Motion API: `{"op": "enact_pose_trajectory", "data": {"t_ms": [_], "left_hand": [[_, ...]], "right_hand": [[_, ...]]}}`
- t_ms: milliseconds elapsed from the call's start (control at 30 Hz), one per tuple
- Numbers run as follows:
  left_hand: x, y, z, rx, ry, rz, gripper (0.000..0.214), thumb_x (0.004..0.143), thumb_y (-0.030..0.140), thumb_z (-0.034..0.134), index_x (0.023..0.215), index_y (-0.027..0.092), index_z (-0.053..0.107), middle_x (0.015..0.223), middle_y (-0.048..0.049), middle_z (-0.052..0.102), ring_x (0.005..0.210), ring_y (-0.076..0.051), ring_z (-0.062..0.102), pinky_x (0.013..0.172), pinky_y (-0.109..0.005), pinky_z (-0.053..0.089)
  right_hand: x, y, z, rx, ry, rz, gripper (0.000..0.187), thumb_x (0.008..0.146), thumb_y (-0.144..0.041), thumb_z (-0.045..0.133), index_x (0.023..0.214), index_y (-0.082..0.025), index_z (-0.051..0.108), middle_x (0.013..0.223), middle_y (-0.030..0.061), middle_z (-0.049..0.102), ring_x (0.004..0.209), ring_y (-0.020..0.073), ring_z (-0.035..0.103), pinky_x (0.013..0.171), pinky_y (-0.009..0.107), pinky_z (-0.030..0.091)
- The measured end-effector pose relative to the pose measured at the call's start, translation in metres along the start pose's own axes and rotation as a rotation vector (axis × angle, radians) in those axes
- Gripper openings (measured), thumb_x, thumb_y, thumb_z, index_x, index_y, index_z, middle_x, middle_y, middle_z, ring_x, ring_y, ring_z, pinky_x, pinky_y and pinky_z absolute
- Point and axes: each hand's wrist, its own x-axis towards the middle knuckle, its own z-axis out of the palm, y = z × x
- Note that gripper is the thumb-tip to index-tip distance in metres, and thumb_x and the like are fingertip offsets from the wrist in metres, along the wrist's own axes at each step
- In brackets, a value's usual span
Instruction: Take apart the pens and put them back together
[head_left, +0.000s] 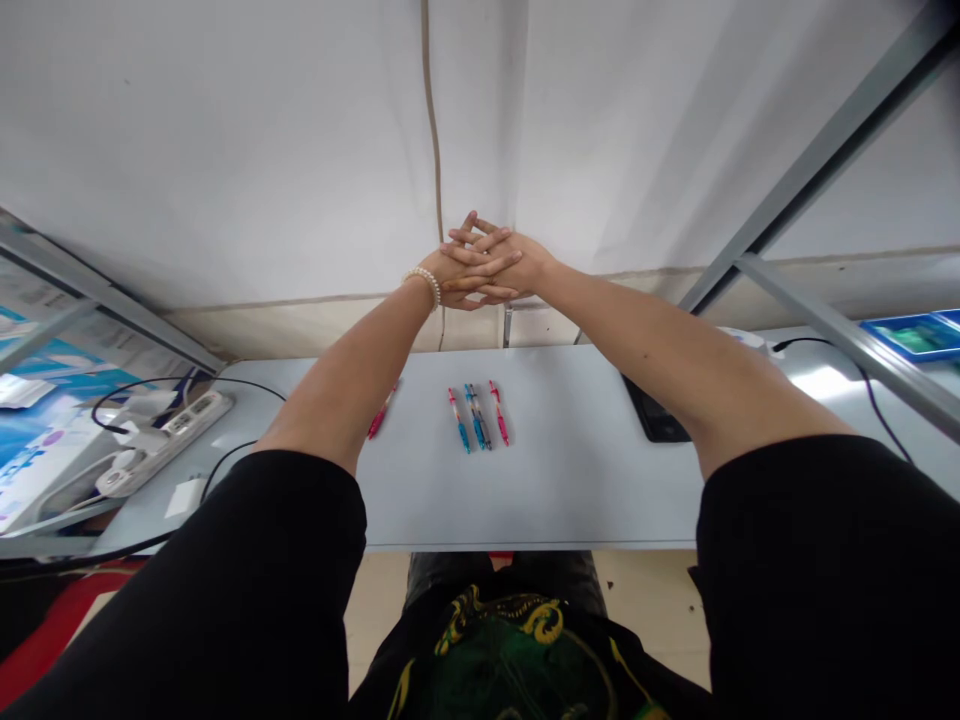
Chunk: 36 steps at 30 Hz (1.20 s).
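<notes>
Both arms reach straight out over the far side of the desk (pixel 600 500), raised above its surface. My left hand (pixel 452 272), with a pearl bracelet (pixel 426 285) at the wrist, is laced together with my right hand (pixel 529 262). Their fingers cross one another, stretched out and spread, and no object shows between them. Below the hands, a pen with a blue lower end (pixel 460 422), a blue pen (pixel 476 415) and a pink pen (pixel 499 413) lie side by side on the desk. Another pink pen (pixel 381 415) is partly hidden behind my left forearm.
At the left are a white power strip (pixel 172 440) with plugs and cables and a white adapter (pixel 185 497). A black flat object (pixel 652 415) lies partly under my right arm. Grey metal frames (pixel 810 160) stand at both sides; a wall rises behind the desk.
</notes>
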Motion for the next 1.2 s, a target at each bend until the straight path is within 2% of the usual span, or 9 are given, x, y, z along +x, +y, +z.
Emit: {"op": "enact_pose_trajectory", "data": {"t_ms": [100,267,433,533,633,800,900,1067,1200], "left_hand": [[-0.002,-0.002,-0.002,-0.013,-0.019,-0.002,0.056,0.096,0.043,0.07,0.151,0.032,0.07,0.187,-0.0025,0.026,0.173,-0.053,0.0,0.124,-0.09,-0.014],[-0.003,-0.003,-0.009,-0.006,0.009,0.034,0.046,0.099,0.041,0.071,0.144,0.049,0.072,0.189,0.0099,0.003,0.172,-0.051,-0.008,0.116,-0.098,-0.015],[-0.003,0.0,-0.018,0.001,0.035,0.055,0.051,0.099,0.045,0.072,0.149,0.052,0.065,0.189,0.0111,0.003,0.172,-0.05,-0.005,0.109,-0.101,-0.021],[-0.002,0.001,-0.024,-0.01,0.021,0.073,0.053,0.096,0.045,0.073,0.149,0.05,0.066,0.187,0.017,-0.007,0.173,-0.046,-0.012,0.113,-0.094,-0.028],[0.002,-0.002,-0.028,-0.044,-0.001,0.069,0.058,0.093,0.049,0.072,0.15,0.044,0.065,0.186,0.0225,0.001,0.173,-0.036,-0.017,0.123,-0.082,-0.031],[0.01,-0.011,-0.031,-0.067,0.041,0.074,0.056,0.083,0.062,0.074,0.138,0.056,0.069,0.181,0.031,0.02,0.172,-0.027,-0.015,0.139,-0.063,-0.021],[0.01,-0.01,-0.035,-0.057,0.038,0.039,0.058,0.084,0.07,0.072,0.14,0.055,0.069,0.182,0.0322,0.017,0.17,-0.029,-0.019,0.134,-0.061,-0.032],[0.01,-0.001,-0.048,-0.04,-0.05,-0.004,0.079,0.081,0.084,0.077,0.15,0.048,0.064,0.184,0.0293,-0.008,0.167,-0.039,-0.024,0.119,-0.066,-0.046],[0.015,0.005,-0.062,-0.073,-0.059,-0.089,0.068,0.082,0.083,0.081,0.14,0.048,0.072,0.183,0.031,0.014,0.171,-0.043,-0.013,0.129,-0.067,-0.039]], "right_hand": [[0.003,-0.009,-0.01,0.08,0.021,0.037,0.072,0.087,-0.041,0.081,0.155,-0.024,0.063,0.168,0.0049,0.054,0.165,0.0409,0.037,0.132,0.067,0.032],[0.006,-0.02,-0.024,0.14,-0.013,0.092,0.068,0.083,-0.036,0.086,0.149,-0.029,0.068,0.165,0.0009,0.058,0.167,0.0356,0.03,0.133,0.065,0.028],[0.005,-0.025,-0.033,0.193,-0.077,0.159,0.069,0.077,-0.051,0.077,0.143,-0.029,0.074,0.145,0.0036,0.071,0.169,0.0407,0.02,0.121,0.074,0.036],[0.004,-0.026,-0.035,0.242,-0.01,0.167,0.068,0.069,-0.06,0.071,0.128,-0.026,0.08,0.136,0.0029,0.074,0.166,0.0391,0.029,0.119,0.071,0.039],[0.0,-0.026,-0.038,0.319,0.051,0.192,0.064,0.065,-0.076,0.058,0.099,-0.027,0.082,0.114,0.0044,0.082,0.164,0.0348,0.036,0.111,0.062,0.044],[-0.005,-0.028,-0.048,0.467,0.108,0.516,0.086,0.077,-0.085,0.017,0.08,-0.021,0.075,0.069,0.0097,0.07,0.162,0.0326,0.038,0.078,0.059,0.031],[-0.005,-0.033,-0.056,0.369,0.084,0.353,0.08,0.072,-0.086,0.021,0.077,-0.027,0.076,0.076,0.0079,0.076,0.165,0.0324,0.034,0.09,0.062,0.036],[-0.005,-0.032,-0.062,0.074,-0.063,0.1,0.093,0.08,-0.084,0.022,0.098,-0.016,0.082,0.109,0.0105,0.084,0.172,0.0356,0.008,0.102,0.072,0.026],[-0.005,-0.01,-0.054,-0.013,0.017,-0.011,0.095,0.088,-0.084,0.021,0.107,-0.014,0.082,0.122,0.0101,0.081,0.171,0.0368,0.009,0.103,0.074,0.021]]}}
